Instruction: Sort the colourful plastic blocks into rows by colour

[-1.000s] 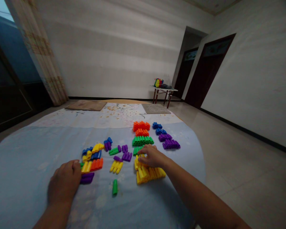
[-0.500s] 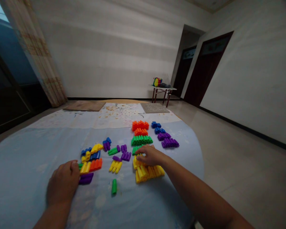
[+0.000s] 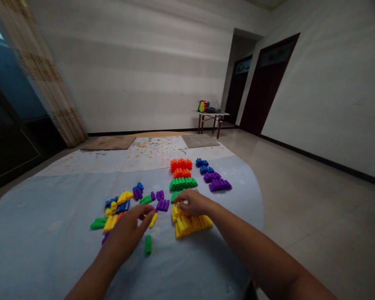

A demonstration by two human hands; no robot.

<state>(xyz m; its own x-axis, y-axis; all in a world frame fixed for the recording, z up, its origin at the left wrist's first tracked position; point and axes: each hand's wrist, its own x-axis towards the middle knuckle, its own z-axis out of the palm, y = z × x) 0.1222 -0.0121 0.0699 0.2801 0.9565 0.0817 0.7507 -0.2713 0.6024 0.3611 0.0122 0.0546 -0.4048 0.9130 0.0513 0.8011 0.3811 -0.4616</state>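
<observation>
My left hand [image 3: 129, 225] reaches over the left cluster. Its thumb and fingers close around a yellow and purple toy block piece [image 3: 153, 219], which they partly cover. My right hand [image 3: 194, 202] lies at the near end of the sorted rows, fingers curled at the top of the yellow blocks [image 3: 192, 225], thumb against one of them. Just beyond its fingertips are green blocks [image 3: 174, 196], partly hidden by the hand. Purple blocks [image 3: 163, 205] lie between the hands. A single green block [image 3: 148, 245] lies nearer me.
Orange blocks [image 3: 181, 165], a green row [image 3: 183, 183], blue blocks [image 3: 201, 162] and purple blocks [image 3: 220, 185] stand farther back. Left are green [image 3: 98, 223], yellow [image 3: 110, 223] and blue blocks [image 3: 123, 206]. A cloth [image 3: 59, 200] covers the table; a small table [image 3: 211, 113] stands beyond.
My left hand has moved right from the left end of the cluster to the yellow and purple piece, uncovering green blocks. My right hand has stayed by the yellow blocks.
</observation>
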